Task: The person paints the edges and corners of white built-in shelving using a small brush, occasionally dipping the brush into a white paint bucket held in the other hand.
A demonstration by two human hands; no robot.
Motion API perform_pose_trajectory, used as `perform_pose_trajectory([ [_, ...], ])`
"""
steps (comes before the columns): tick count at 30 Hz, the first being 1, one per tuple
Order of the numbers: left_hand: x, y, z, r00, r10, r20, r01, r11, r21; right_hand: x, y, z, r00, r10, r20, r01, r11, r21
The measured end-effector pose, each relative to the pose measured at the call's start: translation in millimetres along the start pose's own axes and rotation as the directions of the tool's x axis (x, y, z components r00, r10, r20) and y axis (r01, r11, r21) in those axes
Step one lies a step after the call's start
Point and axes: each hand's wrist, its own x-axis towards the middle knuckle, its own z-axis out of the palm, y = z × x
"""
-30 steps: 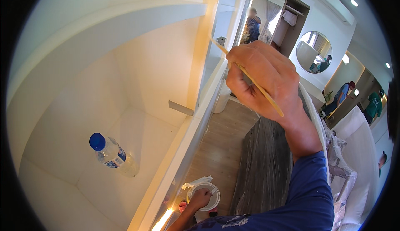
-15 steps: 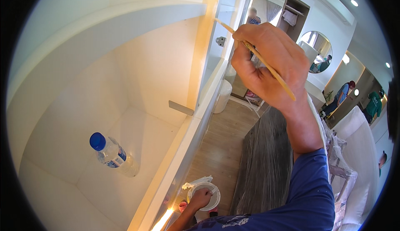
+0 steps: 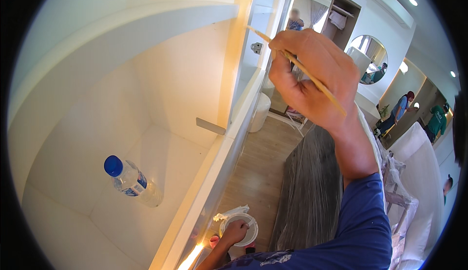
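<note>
A wooden floor [image 3: 258,155] runs to the right of the white cabinet [image 3: 187,85], with a clear bottle [image 3: 134,182] standing inside it. Right of the cabinet, my right hand [image 3: 324,63] pinches a thin brush [image 3: 317,82], whose tip is close to the cabinet's upright edge. Lower down, beside the cabinet, my left hand [image 3: 236,232] is curled over a white bucket [image 3: 255,229]; I can't tell what it grips.
</note>
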Motion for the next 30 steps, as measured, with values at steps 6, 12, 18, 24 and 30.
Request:
perform_pose_trajectory([
  [6,-1.4,4.2,-2.1,1.0,0.009,0.003,-0.009,1.0,-0.011,7.4,6.9,-0.7,0.998,-0.013,-0.057,0.009,0.998,-0.062],
  [12,-1.9,2.6,-1.0,1.0,-0.004,-0.005,0.004,1.0,0.0,12.8,12.9,0.6,0.991,-0.074,-0.11,0.061,0.992,-0.114],
  [18,-0.9,2.3,0.4,1.0,0.003,0.006,-0.003,1.0,0.001,4.9,7.7,-0.6,0.999,-0.042,-0.033,0.04,0.998,-0.049],
  [24,-0.4,-3.4,2.1,1.0,-0.004,-0.002,0.004,1.0,0.008,-0.5,-8.5,-5.6,0.99,0.069,0.125,-0.068,0.998,-0.012],
  [30,-1.0,-0.7,0.4,1.0,0.015,0.003,-0.015,1.0,-0.001,-5.0,-5.9,1.3,0.998,0.023,0.05,-0.025,0.999,0.038],
])
